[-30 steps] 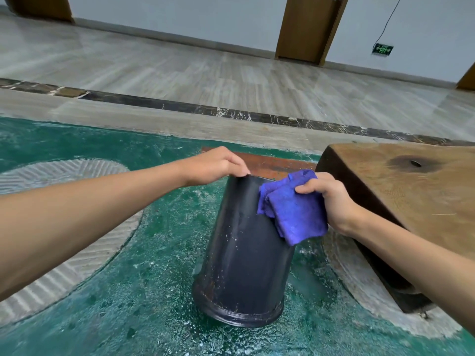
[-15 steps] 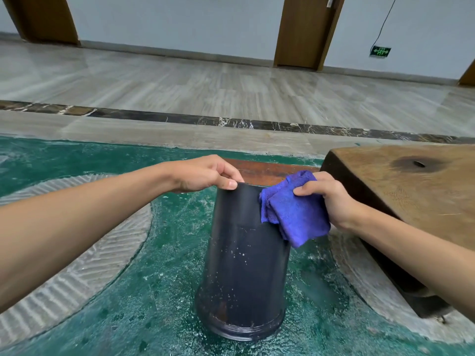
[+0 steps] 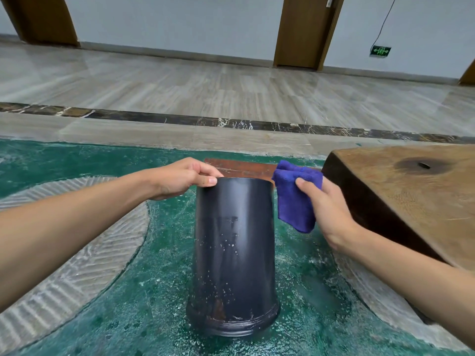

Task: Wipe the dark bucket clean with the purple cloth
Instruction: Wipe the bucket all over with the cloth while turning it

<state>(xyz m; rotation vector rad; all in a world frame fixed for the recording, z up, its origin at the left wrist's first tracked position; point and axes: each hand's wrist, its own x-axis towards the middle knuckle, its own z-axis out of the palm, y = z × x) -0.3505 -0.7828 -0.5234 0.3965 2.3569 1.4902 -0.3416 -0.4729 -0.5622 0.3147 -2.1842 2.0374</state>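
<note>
The dark bucket (image 3: 232, 253) stands upside down on the green carpet, its wider rim on the floor, with pale specks on its lower wall. My left hand (image 3: 185, 177) grips the bucket's upper left edge, thumb on the near side. My right hand (image 3: 326, 206) holds the folded purple cloth (image 3: 293, 199) beside the bucket's upper right side; the cloth hangs next to the wall, and contact with it cannot be judged.
A thick wooden slab (image 3: 416, 196) juts in close on the right. A reddish board (image 3: 241, 168) lies behind the bucket. The green carpet (image 3: 159, 291) has grey patterned patches (image 3: 77, 265). Beyond it runs tiled floor (image 3: 231, 86) to a wall with doors.
The bucket has come from a leftward tilt to nearly upright. My right hand has drawn the cloth off the bucket's upper wall to its right side. The left hand keeps its grip on the top edge.
</note>
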